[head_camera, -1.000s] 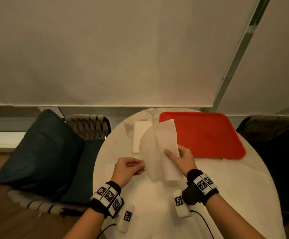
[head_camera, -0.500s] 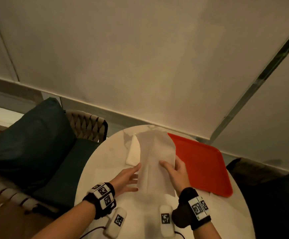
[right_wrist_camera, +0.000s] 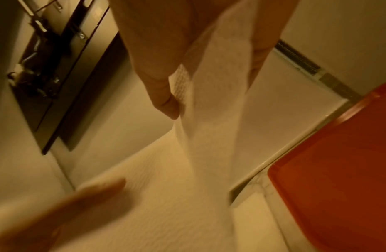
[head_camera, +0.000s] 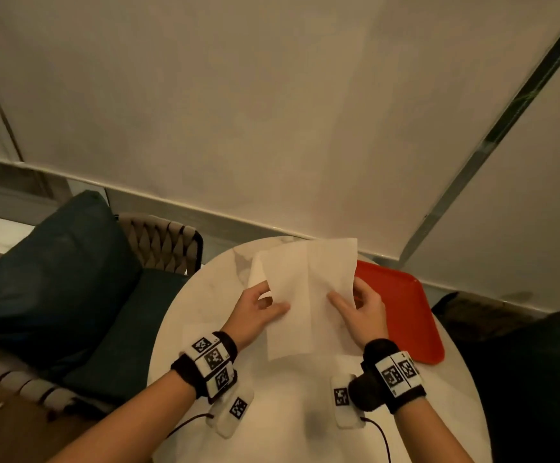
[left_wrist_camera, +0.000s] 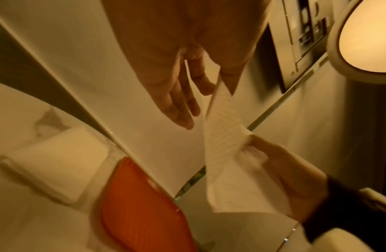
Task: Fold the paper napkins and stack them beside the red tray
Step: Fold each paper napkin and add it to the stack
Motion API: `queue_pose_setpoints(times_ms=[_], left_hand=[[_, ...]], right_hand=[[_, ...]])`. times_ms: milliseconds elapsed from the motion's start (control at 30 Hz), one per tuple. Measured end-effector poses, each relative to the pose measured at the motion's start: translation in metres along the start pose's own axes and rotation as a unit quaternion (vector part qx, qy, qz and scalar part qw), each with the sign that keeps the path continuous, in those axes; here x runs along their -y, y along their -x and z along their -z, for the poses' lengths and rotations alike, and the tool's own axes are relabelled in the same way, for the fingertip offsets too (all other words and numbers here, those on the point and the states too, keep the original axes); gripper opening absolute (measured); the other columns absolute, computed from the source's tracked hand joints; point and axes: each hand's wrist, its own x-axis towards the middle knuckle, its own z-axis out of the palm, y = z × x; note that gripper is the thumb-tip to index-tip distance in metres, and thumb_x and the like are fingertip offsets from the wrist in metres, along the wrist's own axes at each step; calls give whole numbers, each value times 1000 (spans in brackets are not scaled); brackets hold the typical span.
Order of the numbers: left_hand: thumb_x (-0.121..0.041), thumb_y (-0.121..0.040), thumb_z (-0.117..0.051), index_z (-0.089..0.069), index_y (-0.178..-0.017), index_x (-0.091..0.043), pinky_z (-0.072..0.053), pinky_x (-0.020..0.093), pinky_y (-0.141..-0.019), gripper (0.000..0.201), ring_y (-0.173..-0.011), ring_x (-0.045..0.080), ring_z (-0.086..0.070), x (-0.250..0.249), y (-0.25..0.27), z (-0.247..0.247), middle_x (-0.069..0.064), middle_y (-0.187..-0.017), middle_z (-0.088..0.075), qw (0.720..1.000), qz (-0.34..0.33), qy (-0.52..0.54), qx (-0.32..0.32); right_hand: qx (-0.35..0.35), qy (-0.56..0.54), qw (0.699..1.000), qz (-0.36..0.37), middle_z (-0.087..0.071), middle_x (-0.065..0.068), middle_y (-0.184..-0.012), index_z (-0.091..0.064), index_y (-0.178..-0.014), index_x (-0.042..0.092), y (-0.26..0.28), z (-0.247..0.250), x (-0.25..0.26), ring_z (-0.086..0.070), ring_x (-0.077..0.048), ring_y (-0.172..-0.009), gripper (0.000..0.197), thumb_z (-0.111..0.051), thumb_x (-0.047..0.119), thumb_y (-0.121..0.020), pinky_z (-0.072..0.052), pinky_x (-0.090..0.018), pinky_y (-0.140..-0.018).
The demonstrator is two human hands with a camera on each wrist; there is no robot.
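Observation:
I hold a white paper napkin [head_camera: 305, 295] upright above the round marble table [head_camera: 205, 295], spread between both hands. My left hand [head_camera: 273, 300] pinches its left edge, thumb in front. My right hand [head_camera: 345, 297] pinches the right edge between thumb and fingers, as the right wrist view shows of the napkin [right_wrist_camera: 209, 119]. The red tray [head_camera: 402, 312] lies on the table to the right, partly behind the napkin. A folded napkin stack [left_wrist_camera: 56, 162] rests left of the red tray [left_wrist_camera: 142, 204]; from the head view only its left edge [head_camera: 255, 274] peeks out.
A dark teal cushioned chair [head_camera: 55, 279] with a woven back [head_camera: 161, 242] stands left of the table. Another dark seat [head_camera: 522, 362] sits at the right. A pale blind [head_camera: 271, 128] hangs close behind the table's far edge.
The napkin has gone from a narrow half-folded shape to a wider spread sheet. My left hand went from beside it to pinching its left edge. The head view has tilted.

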Motion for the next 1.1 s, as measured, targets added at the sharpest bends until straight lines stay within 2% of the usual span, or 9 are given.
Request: queue_pose_setpoints(times_ms=[133, 267, 433, 600, 700, 800, 967, 1033, 1100], left_hand=[[-8, -86, -68, -55, -111, 1, -53, 44, -86, 29, -96, 31, -66, -6, 1, -9, 17, -109, -69, 999, -20, 27, 7], [-33, -81, -70, -40, -115, -15, -52, 32, -67, 48, -85, 20, -67, -8, 1, -3, 7, -101, -71, 998, 1, 63, -16], [3, -93, -53, -39, -129, -22, -59, 40, -75, 46, -89, 26, -70, -3, -4, 19, 15, -106, -68, 996, -1, 23, -80], [1, -93, -53, -33, -129, -32, -58, 48, -81, 52, -93, 32, -69, 4, -22, 44, 14, -105, -68, 996, 30, 8, -84], [-1, -93, -54, -26, -131, -38, -57, 50, -83, 60, -93, 33, -69, 17, -41, 58, 17, -106, -69, 995, 57, -16, -82], [-1, -91, -57, -20, -133, -43, -58, 45, -79, 70, -91, 32, -70, 31, -65, 68, 15, -104, -68, 993, 75, -61, -70], [-1, -80, -69, -57, -117, -25, -47, 13, -78, 45, -105, 26, -59, 50, -126, 82, 3, -111, -61, 953, 16, -302, -1], [-4, -79, -72, -66, -114, -15, -38, 6, -73, 37, -107, 25, -57, 57, -149, 84, 4, -119, -61, 926, -3, -377, -2], [-7, -78, -75, -61, -124, -10, -40, 14, -84, 48, -109, 28, -57, 61, -168, 82, 8, -126, -59, 909, -2, -418, 9]], right_hand=[[50, 22, 997, 54, -66, 2, -88, -60, -88, 23, 0, -26, 14, -61, -16, -80, 14, -71, 20, -80, -52, -37, -74], [171, 10, 983, 69, -62, 2, -101, -63, -105, 22, 6, -50, 23, -59, -11, -74, 39, -82, 27, -71, -47, -16, -62], [118, 19, 992, 32, -54, 7, -108, -68, -98, 29, -1, -56, 7, -56, -10, -81, 26, -79, 27, -74, -45, -19, -71], [188, -7, 982, -26, -53, 3, -123, -68, -100, 26, -19, -66, -16, -55, -10, -103, 24, -73, 12, -80, -44, -12, -81], [193, -59, 977, -68, -70, 10, -96, -70, -106, 21, -28, -82, -30, -57, -13, -65, 33, -67, -2, -82, -50, -22, -67], [167, -41, 977, -129, -61, 13, -50, -67, -113, 13, -44, -98, -46, -56, -6, -51, 36, -65, -5, -82, -51, -27, -64], [152, 58, 973, -165, -56, 1, -62, -66, -119, 23, -89, -121, -78, -55, -12, -57, 46, -72, 4, -78, -55, -36, -73], [142, 93, 973, -159, -54, 2, -68, -63, -122, 25, -107, -128, -92, -52, -9, -57, 50, -73, 5, -77, -52, -23, -66], [142, 134, 972, -132, -59, -1, -86, -59, -126, 22, -124, -135, -104, -50, -6, -60, 54, -73, 6, -77, -43, -8, -55]])
